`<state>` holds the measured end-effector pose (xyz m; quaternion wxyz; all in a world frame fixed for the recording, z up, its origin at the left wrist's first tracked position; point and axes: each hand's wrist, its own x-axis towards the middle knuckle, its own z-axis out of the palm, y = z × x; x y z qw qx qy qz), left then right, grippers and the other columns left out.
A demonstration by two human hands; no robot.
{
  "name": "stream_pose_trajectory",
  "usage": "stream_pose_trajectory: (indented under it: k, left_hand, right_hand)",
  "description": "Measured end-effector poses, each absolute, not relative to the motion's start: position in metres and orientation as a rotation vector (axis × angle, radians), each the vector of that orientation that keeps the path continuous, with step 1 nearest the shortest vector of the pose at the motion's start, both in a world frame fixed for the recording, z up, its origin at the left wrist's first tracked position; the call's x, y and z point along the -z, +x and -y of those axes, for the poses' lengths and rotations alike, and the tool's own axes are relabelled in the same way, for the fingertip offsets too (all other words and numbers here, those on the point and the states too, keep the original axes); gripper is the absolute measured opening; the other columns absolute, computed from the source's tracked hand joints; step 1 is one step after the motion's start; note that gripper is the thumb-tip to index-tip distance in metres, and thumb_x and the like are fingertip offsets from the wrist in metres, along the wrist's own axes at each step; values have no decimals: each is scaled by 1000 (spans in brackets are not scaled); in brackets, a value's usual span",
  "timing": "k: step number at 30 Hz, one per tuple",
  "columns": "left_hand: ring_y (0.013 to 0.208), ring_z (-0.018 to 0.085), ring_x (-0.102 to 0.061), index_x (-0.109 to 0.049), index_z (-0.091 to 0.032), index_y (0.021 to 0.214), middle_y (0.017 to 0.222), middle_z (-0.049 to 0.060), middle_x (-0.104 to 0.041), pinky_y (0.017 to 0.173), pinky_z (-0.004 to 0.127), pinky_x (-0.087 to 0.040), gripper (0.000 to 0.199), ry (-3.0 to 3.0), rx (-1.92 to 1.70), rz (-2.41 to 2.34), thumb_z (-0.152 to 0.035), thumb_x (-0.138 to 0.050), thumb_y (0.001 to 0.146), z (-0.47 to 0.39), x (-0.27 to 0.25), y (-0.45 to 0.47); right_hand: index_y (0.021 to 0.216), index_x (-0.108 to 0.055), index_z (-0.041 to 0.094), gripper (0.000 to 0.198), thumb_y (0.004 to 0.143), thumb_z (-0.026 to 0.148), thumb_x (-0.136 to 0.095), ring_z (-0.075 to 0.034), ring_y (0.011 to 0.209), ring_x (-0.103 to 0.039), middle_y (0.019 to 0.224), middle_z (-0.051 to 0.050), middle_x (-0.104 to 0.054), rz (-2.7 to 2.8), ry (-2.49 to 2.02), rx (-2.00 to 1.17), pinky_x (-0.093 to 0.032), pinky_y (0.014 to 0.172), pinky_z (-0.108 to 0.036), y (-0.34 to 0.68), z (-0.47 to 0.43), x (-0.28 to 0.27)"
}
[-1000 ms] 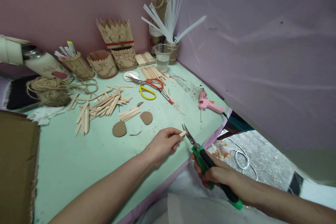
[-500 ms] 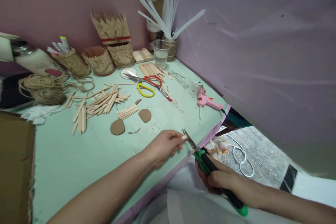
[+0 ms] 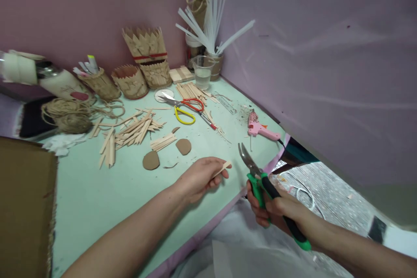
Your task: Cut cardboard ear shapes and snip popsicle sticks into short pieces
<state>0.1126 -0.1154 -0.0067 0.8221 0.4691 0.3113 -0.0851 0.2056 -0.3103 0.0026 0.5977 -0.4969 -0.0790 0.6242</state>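
Pinched in my left hand (image 3: 203, 177) is a short flat wooden stick (image 3: 223, 168), its pale tip poking out past my fingers. My right hand (image 3: 272, 208) is wrapped round green-and-black pruning shears (image 3: 252, 165). Their blades stand apart from the stick, to its right, pointing up and left. On the table beyond my left hand lie two brown cardboard discs (image 3: 183, 147) and a row of sticks laid side by side (image 3: 163, 141). A loose pile of wooden sticks (image 3: 138, 129) spreads farther left.
Red-and-yellow scissors (image 3: 185, 115) lie mid-table, and a pink glue gun (image 3: 262, 130) rests near the right edge. A cup of water (image 3: 202, 76), white glue sticks (image 3: 213, 30) and stick-covered holders (image 3: 130, 82) line the back. Twine (image 3: 67, 115) and a cardboard box (image 3: 26, 208) are left.
The shears have moved right, away from the stick, and their blades no longer surround its end. More of the stick shows along my left fingers. The camera view has shifted slightly.
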Motion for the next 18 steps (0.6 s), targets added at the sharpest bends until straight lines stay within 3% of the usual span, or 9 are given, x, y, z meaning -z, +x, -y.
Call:
stream_pose_trajectory:
  k: [5, 8, 10, 13, 18]
  left_hand:
    - [57, 8, -49, -68, -15, 88, 77, 5, -63, 55, 21, -39, 21, 1142, -28, -759, -29, -60, 75, 63, -3, 105]
    - [65, 12, -53, -67, -18, 88, 73, 3, -62, 62, 24, -40, 19, 1653, -265, -915, -28, -56, 78, 31, -14, 92]
    - [78, 16, -56, -68, -19, 89, 85, 4, -66, 70, 26, -41, 19, 2006, -396, -999, -27, -53, 79, 12, -22, 82]
    - [83, 18, -58, -69, -19, 91, 92, 4, -68, 74, 28, -41, 22, 2199, -354, -1072, -25, -52, 79, -8, -25, 72]
    - [82, 20, -60, -68, -19, 79, 88, 4, -70, 69, 28, -41, 16, 2207, -220, -1133, -21, -54, 71, -25, -12, 66]
  right_hand:
    - [98, -55, 23, 32, 67, 24, -63, -14, 65, -40, 82, 0, -47, 205, -984, -1368, -36, 60, -30, 210, 269, 21]
    - [97, -55, 24, 35, 64, 20, -64, -14, 65, -40, 80, 1, -47, 198, -956, -1282, -36, 60, -29, 210, 249, 32]
    - [95, -55, 24, 34, 63, 18, -64, -14, 64, -39, 78, 1, -46, 177, -939, -1253, -35, 59, -29, 211, 242, 33]
    - [93, -57, 24, 30, 64, 19, -62, -15, 63, -37, 77, 0, -45, 135, -942, -1284, -35, 58, -30, 214, 238, 30]
    - [90, -59, 22, 25, 65, 24, -60, -16, 62, -36, 77, -2, -44, 91, -945, -1325, -36, 57, -31, 217, 238, 25]
